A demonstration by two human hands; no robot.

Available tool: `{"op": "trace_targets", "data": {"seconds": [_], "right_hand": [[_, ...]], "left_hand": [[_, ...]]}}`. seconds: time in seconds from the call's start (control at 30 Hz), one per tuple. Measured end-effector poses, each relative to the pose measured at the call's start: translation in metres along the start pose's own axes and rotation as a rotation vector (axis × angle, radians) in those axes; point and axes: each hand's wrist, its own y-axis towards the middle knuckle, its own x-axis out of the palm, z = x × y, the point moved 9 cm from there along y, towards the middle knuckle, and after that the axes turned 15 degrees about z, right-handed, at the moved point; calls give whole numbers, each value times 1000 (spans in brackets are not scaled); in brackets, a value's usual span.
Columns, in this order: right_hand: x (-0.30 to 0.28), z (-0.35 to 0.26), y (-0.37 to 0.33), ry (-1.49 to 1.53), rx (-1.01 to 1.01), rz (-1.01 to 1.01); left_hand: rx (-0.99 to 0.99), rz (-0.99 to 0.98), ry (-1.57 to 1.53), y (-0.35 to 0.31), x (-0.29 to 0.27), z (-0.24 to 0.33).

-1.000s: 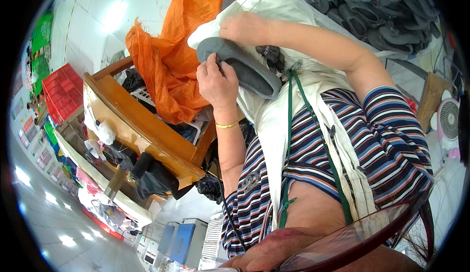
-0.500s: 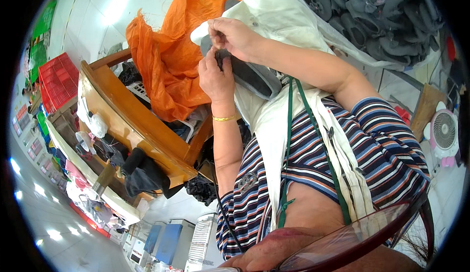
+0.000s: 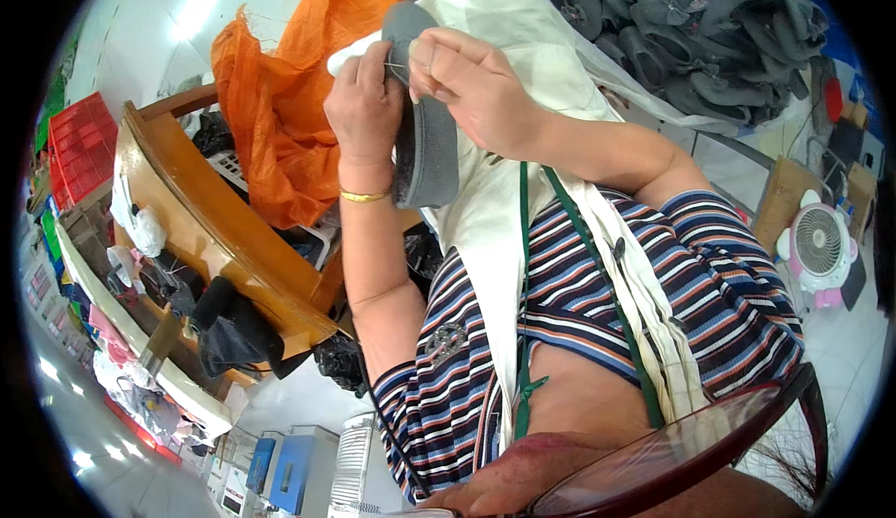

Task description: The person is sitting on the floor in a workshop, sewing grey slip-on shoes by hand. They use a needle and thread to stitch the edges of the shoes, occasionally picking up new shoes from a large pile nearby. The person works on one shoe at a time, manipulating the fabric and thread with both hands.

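A dark grey cloth shoe (image 3: 431, 149) stands on end over the cream apron (image 3: 509, 28) on my lap. My left hand (image 3: 364, 107), with a yellow band at its wrist, is closed on the shoe's left edge. On the other side my right hand (image 3: 481, 84) pinches its fingers together right in front of the shoe. A thin pale strand (image 3: 396, 65), like a thread, runs between the two hands. Whether a needle sits in the right fingertips is too small to tell.
Several similar grey shoes (image 3: 691, 33) lie heaped at the upper right. An orange woven sack (image 3: 280, 126) hangs over the wooden table (image 3: 215, 229) at left. A red crate (image 3: 82, 149) stands beyond it, and a small white fan (image 3: 819, 243) at the right.
The shoe has turned more upright and shows more of its length. My right hand has moved down and right, to the shoe's front; the pale strand now shows between the hands.
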Motion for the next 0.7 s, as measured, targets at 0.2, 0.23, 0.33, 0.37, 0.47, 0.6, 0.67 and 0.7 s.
{"op": "trace_targets", "data": {"seconds": [0.2, 0.23, 0.33, 0.37, 0.47, 0.6, 0.67, 0.7], "right_hand": [[-55, 14, -26, -128, 122, 44], [-65, 22, -28, -206, 142, 34], [-85, 12, -24, -540, -158, 45], [-90, 5, -23, -659, -279, 54], [-91, -22, -23, -918, -610, 58], [-68, -32, -31, -974, -861, -70], [-60, -30, -37, -934, -960, -124], [-56, -29, -41, -911, -1008, -153]], "left_hand": [[-236, -480, -218, -50, 49, 22], [-290, -542, -279, -71, 58, 22], [-386, -543, -420, -111, 78, 17], [-465, -599, -467, -113, 82, 14], [-635, -555, -575, -87, 74, 4], [-1018, -616, -555, -91, 73, -20], [-966, -799, -483, -94, 83, 0], [-940, -888, -445, -99, 86, 7]]}}
